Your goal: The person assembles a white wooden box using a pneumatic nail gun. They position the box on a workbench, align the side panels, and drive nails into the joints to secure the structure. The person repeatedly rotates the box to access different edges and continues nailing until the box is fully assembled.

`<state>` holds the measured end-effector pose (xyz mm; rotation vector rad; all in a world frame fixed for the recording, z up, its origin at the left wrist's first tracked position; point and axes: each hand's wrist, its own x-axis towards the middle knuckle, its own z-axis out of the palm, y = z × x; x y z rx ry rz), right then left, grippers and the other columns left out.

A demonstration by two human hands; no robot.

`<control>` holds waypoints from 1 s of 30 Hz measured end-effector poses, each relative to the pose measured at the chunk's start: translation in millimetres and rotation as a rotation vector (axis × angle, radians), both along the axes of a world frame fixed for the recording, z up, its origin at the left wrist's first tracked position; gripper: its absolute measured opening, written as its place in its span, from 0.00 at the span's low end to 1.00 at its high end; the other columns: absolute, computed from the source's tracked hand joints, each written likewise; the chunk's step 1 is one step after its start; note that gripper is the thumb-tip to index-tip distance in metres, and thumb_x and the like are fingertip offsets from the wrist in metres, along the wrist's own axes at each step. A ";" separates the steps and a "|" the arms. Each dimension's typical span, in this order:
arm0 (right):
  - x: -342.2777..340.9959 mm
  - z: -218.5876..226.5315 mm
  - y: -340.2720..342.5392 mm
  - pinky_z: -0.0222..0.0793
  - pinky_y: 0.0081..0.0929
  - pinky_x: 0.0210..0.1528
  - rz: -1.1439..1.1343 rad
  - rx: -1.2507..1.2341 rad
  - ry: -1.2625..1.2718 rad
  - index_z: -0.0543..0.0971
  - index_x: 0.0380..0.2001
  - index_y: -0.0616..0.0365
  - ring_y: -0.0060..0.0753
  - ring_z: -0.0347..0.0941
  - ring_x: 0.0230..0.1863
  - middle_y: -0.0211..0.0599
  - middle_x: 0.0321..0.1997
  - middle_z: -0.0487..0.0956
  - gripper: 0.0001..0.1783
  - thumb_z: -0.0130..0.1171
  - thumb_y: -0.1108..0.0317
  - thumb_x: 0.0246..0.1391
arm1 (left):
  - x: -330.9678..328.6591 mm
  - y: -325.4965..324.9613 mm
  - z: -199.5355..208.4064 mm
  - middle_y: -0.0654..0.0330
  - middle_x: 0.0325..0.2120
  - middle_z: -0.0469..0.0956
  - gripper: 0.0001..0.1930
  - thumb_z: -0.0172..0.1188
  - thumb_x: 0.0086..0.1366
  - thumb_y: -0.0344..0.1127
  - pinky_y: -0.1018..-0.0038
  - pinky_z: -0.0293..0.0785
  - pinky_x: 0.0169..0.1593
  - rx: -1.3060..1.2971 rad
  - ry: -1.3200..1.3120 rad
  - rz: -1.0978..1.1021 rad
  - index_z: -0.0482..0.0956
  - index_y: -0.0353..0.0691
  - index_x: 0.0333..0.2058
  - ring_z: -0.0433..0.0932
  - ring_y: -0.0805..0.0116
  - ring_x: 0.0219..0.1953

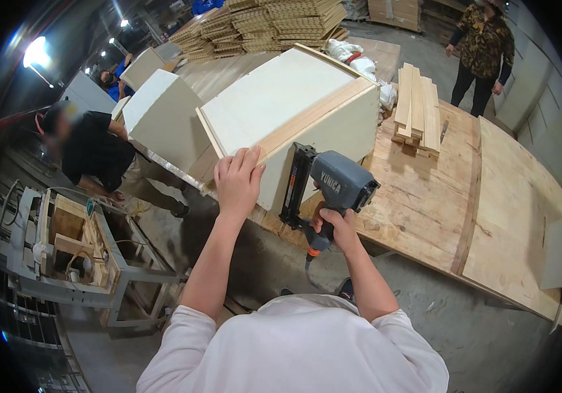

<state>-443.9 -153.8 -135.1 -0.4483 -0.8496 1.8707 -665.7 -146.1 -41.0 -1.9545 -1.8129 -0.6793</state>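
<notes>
A pale box-like cabinet (281,98) lies on the workbench, with wooden strips along the edges of its upper face. At the near left corner my left hand (236,183) is closed over the end of the near wooden strip (314,116), fingers on top and thumb toward the front panel. My right hand (338,226) is wrapped round the handle of a grey and black nail gun (340,180), its hose hanging below. The gun's magazine stands upright in front of the cabinet's near panel; whether its nose touches is unclear.
Loose wooden slats (418,108) are stacked on the plywood benchtop (425,196) to the right. Another pale cabinet (163,108) stands to the left. One person (104,144) bends near a metal-framed cart (91,262); another person (484,52) stands far right. Stacked boards (274,26) lie behind.
</notes>
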 end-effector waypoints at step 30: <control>-50.3 -6.8 -48.2 0.67 0.25 0.28 0.072 0.160 -0.145 0.73 0.27 0.61 0.23 0.70 0.22 0.30 0.19 0.73 0.03 0.56 0.75 0.52 | -77.9 -6.5 5.8 0.66 0.54 0.70 0.42 0.75 0.36 0.43 0.61 0.59 0.62 -0.122 -0.008 -0.300 0.70 0.45 0.54 0.63 0.57 0.59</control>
